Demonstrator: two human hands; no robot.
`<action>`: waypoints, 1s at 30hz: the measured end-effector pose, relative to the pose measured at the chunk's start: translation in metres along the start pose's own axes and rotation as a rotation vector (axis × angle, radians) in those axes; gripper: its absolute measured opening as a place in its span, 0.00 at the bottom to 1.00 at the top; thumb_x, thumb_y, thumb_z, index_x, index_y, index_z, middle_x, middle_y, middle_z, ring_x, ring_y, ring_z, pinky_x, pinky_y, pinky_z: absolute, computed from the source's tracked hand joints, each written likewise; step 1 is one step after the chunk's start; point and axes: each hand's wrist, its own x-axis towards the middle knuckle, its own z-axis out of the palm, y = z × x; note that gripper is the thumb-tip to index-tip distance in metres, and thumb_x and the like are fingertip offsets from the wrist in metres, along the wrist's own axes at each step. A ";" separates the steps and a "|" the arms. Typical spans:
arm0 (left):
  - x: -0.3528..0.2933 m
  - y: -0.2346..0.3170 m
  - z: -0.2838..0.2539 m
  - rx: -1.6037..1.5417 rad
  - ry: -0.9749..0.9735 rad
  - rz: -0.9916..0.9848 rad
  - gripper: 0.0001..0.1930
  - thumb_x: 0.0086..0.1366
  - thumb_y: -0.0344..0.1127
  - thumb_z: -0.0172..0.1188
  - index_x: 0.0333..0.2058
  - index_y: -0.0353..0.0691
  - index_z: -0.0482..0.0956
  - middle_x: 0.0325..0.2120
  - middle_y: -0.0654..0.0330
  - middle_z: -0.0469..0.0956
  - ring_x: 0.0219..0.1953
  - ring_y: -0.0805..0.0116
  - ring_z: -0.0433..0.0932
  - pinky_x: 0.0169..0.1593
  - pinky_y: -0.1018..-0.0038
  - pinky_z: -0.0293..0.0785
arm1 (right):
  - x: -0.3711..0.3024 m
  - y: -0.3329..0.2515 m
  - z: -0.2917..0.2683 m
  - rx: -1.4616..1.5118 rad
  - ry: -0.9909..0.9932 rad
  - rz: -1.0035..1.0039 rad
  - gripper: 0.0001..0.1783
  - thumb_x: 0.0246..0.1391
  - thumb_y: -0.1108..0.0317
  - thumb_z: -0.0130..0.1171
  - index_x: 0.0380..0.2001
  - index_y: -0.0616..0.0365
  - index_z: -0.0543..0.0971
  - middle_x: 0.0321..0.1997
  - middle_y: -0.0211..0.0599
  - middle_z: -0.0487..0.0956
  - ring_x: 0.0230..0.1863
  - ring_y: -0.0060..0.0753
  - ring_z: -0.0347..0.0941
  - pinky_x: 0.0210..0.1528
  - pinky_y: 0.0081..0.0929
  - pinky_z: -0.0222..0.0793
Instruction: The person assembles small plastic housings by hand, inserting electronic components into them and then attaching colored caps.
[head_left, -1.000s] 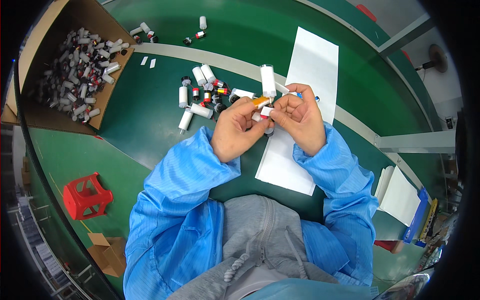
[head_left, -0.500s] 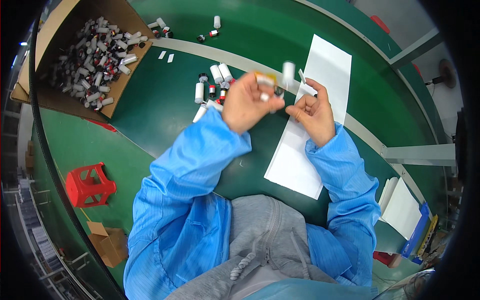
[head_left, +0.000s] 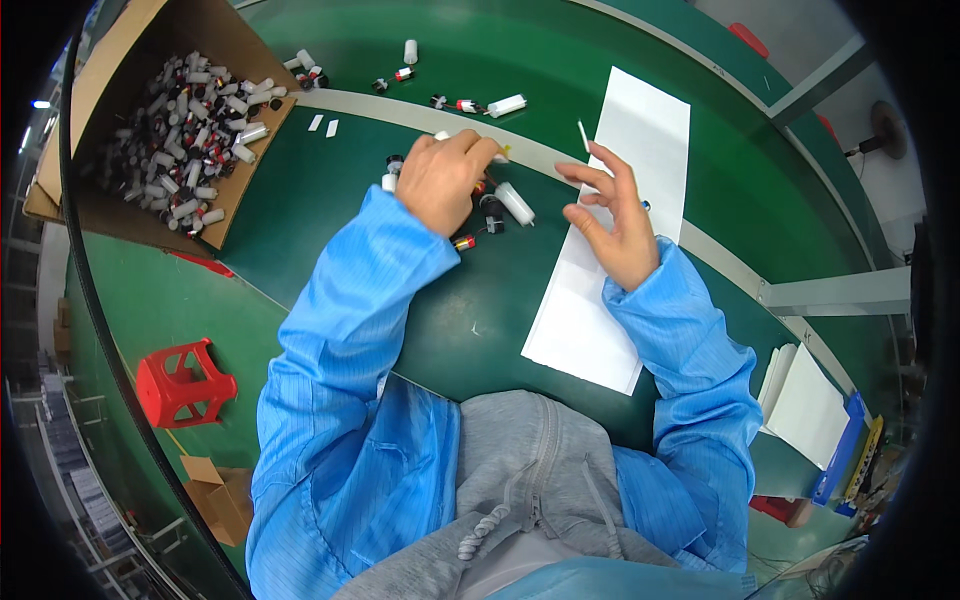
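My left hand [head_left: 440, 182] is over a cluster of small parts on the green table, its fingers curled and pointing down. A small yellow piece [head_left: 502, 154] shows by its fingertips; whatever else the hand grips is hidden. Beside it lie a white cylinder [head_left: 515, 203], a black-capped piece [head_left: 491, 212] and a small red part [head_left: 464, 242]. My right hand [head_left: 615, 215] hovers over a long white sheet [head_left: 585, 310], fingers apart. A thin white strip [head_left: 584, 135] stands up at its index fingertip, apparently stuck there.
At the left, a cardboard box [head_left: 232, 195] holds many similar parts. Two small white strips [head_left: 332, 128] lie near it. Along the far green surface, beyond a pale rail [head_left: 400, 108], are a white cylinder with red and black parts [head_left: 507, 105] and several other pieces.
My left hand has moved left, down over the cluster. The white cylinder that hung between my hands is gone from there; one with red and black parts now lies beyond the rail. My right fingers have spread.
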 end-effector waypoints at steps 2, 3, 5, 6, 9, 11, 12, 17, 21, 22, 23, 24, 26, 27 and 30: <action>-0.007 0.019 -0.006 -0.147 0.119 0.014 0.16 0.50 0.20 0.61 0.40 0.38 0.77 0.33 0.57 0.78 0.37 0.56 0.78 0.41 0.67 0.71 | -0.003 -0.008 0.003 -0.110 0.009 -0.104 0.38 0.52 0.75 0.60 0.63 0.58 0.53 0.49 0.44 0.77 0.52 0.38 0.73 0.57 0.36 0.64; -0.011 0.028 -0.008 -0.353 0.194 0.000 0.16 0.51 0.19 0.62 0.40 0.36 0.76 0.33 0.57 0.77 0.36 0.57 0.78 0.37 0.70 0.71 | -0.004 -0.013 0.002 -0.088 -0.050 -0.152 0.41 0.51 0.75 0.61 0.64 0.57 0.52 0.51 0.46 0.76 0.55 0.40 0.72 0.59 0.37 0.63; -0.016 0.041 -0.008 -0.629 0.306 0.001 0.18 0.52 0.17 0.62 0.43 0.33 0.74 0.35 0.55 0.76 0.34 0.62 0.77 0.34 0.77 0.72 | -0.009 -0.014 0.003 0.107 -0.153 -0.098 0.40 0.51 0.76 0.62 0.63 0.59 0.53 0.49 0.47 0.76 0.55 0.38 0.72 0.58 0.36 0.65; -0.019 0.043 -0.005 -0.629 0.309 0.000 0.18 0.52 0.17 0.62 0.43 0.33 0.74 0.35 0.55 0.76 0.34 0.62 0.77 0.34 0.77 0.72 | -0.010 -0.017 0.004 0.106 -0.156 -0.099 0.40 0.51 0.76 0.62 0.63 0.59 0.53 0.49 0.47 0.76 0.55 0.38 0.72 0.58 0.36 0.65; -0.024 0.045 0.006 -0.917 0.356 -0.145 0.19 0.54 0.19 0.62 0.45 0.34 0.73 0.36 0.53 0.77 0.33 0.64 0.77 0.36 0.77 0.72 | -0.011 -0.024 0.004 0.269 -0.179 0.067 0.35 0.53 0.78 0.58 0.61 0.62 0.53 0.46 0.46 0.74 0.50 0.34 0.74 0.53 0.30 0.68; -0.023 0.045 0.004 -0.783 0.212 -0.156 0.19 0.54 0.21 0.63 0.47 0.34 0.73 0.37 0.54 0.78 0.34 0.66 0.78 0.36 0.76 0.73 | -0.012 -0.024 0.005 0.582 -0.118 0.097 0.31 0.56 0.78 0.53 0.60 0.64 0.53 0.44 0.44 0.72 0.44 0.32 0.75 0.48 0.26 0.71; -0.024 0.045 0.005 -0.781 0.213 -0.160 0.19 0.54 0.21 0.63 0.47 0.34 0.73 0.37 0.54 0.78 0.34 0.66 0.78 0.36 0.76 0.73 | -0.011 -0.027 0.003 0.583 -0.123 0.097 0.31 0.56 0.78 0.53 0.60 0.64 0.53 0.44 0.44 0.72 0.44 0.32 0.75 0.48 0.26 0.71; -0.028 0.045 0.022 -0.547 0.091 0.012 0.20 0.53 0.26 0.65 0.45 0.34 0.71 0.30 0.51 0.76 0.31 0.50 0.76 0.35 0.63 0.72 | -0.003 -0.033 -0.011 0.874 -0.107 0.251 0.29 0.58 0.74 0.50 0.59 0.65 0.53 0.45 0.47 0.72 0.42 0.37 0.75 0.48 0.36 0.74; -0.031 0.041 0.022 -0.676 0.071 -0.089 0.18 0.57 0.25 0.60 0.47 0.34 0.71 0.32 0.56 0.78 0.32 0.63 0.77 0.36 0.72 0.71 | 0.001 -0.036 -0.022 1.036 -0.073 0.341 0.27 0.56 0.72 0.45 0.57 0.68 0.53 0.38 0.49 0.72 0.35 0.38 0.74 0.48 0.43 0.74; -0.031 0.040 0.021 -0.830 0.048 -0.160 0.17 0.59 0.24 0.59 0.48 0.35 0.71 0.34 0.58 0.79 0.33 0.70 0.78 0.37 0.77 0.71 | 0.001 -0.035 -0.024 1.066 -0.068 0.341 0.27 0.55 0.72 0.44 0.57 0.69 0.53 0.36 0.49 0.72 0.33 0.36 0.73 0.48 0.44 0.74; -0.031 0.038 0.023 -1.036 0.055 -0.184 0.15 0.62 0.24 0.55 0.49 0.35 0.71 0.34 0.62 0.79 0.34 0.78 0.75 0.36 0.80 0.70 | 0.002 -0.034 -0.025 1.066 -0.069 0.340 0.27 0.55 0.72 0.44 0.57 0.69 0.53 0.36 0.49 0.72 0.33 0.36 0.73 0.48 0.44 0.74; -0.031 0.039 0.020 -1.035 0.055 -0.182 0.15 0.62 0.24 0.55 0.49 0.35 0.71 0.34 0.62 0.79 0.34 0.78 0.75 0.36 0.80 0.70 | 0.002 -0.030 -0.026 1.057 -0.038 0.351 0.25 0.56 0.71 0.44 0.56 0.69 0.55 0.34 0.47 0.71 0.31 0.33 0.70 0.45 0.41 0.74; -0.030 0.043 0.010 -1.315 0.086 -0.339 0.13 0.64 0.25 0.53 0.48 0.35 0.73 0.33 0.61 0.79 0.32 0.78 0.75 0.35 0.80 0.71 | 0.003 -0.026 -0.026 1.038 0.025 0.374 0.22 0.57 0.71 0.45 0.53 0.68 0.58 0.30 0.44 0.71 0.26 0.27 0.65 0.41 0.34 0.72; -0.031 0.042 0.002 -1.192 -0.025 -0.390 0.14 0.64 0.25 0.53 0.49 0.34 0.72 0.34 0.60 0.78 0.32 0.78 0.75 0.36 0.81 0.71 | 0.002 -0.027 -0.025 1.038 0.025 0.373 0.22 0.57 0.71 0.45 0.53 0.68 0.58 0.30 0.44 0.71 0.26 0.27 0.65 0.41 0.34 0.72; -0.035 0.032 0.007 -0.991 -0.059 -0.224 0.16 0.64 0.25 0.54 0.51 0.35 0.70 0.34 0.60 0.78 0.32 0.78 0.75 0.36 0.81 0.72 | 0.001 -0.029 -0.018 0.945 0.017 0.349 0.21 0.59 0.69 0.50 0.52 0.66 0.60 0.30 0.41 0.71 0.25 0.23 0.63 0.39 0.30 0.71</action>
